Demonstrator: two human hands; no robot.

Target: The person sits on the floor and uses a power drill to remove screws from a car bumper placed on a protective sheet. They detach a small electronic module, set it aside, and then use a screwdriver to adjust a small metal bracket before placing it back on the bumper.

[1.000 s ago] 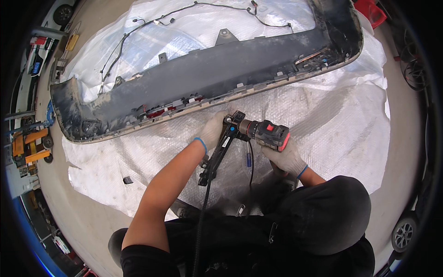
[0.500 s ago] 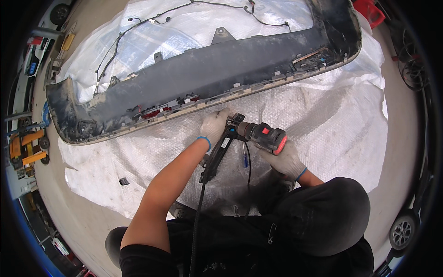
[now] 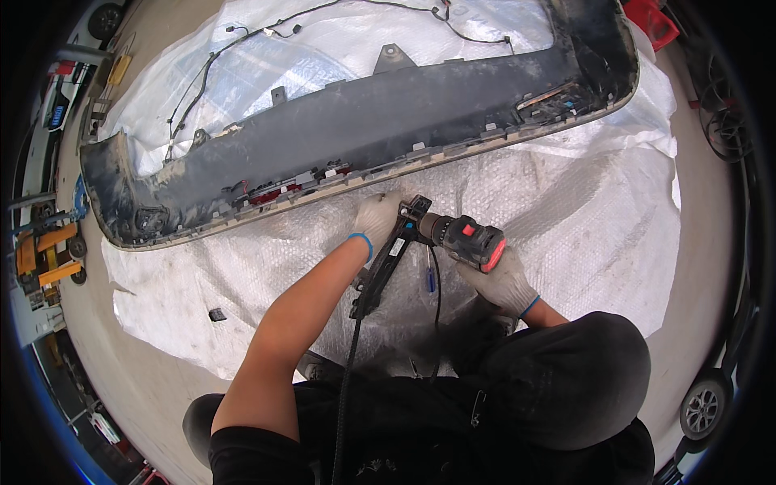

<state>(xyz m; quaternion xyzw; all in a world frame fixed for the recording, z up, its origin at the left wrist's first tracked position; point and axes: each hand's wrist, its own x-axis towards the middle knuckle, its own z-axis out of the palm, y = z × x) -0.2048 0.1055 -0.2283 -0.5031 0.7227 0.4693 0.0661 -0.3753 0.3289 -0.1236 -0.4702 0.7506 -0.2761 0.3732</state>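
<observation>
My left hand, in a white glove with blue cuff, grips a black elongated bracket near its upper end. A black cable runs from it toward my body. My right hand, gloved alike, holds a black-and-red cordless drill, its chuck against the bracket's top. Under the drill, a blue-handled screwdriver lies on the white woven sheet. Just beyond my hands lies a large dark plastic bumper, dirty, with clips along its edge.
A wiring harness lies behind the bumper, a small dark piece left of my forearm. At the left are yellow equipment and a white car. A red object, coiled hoses and a car wheel are at the right.
My left hand and wrist have shifted slightly up and right, and the bracket with them. The drill stays against the bracket, barely moved.
</observation>
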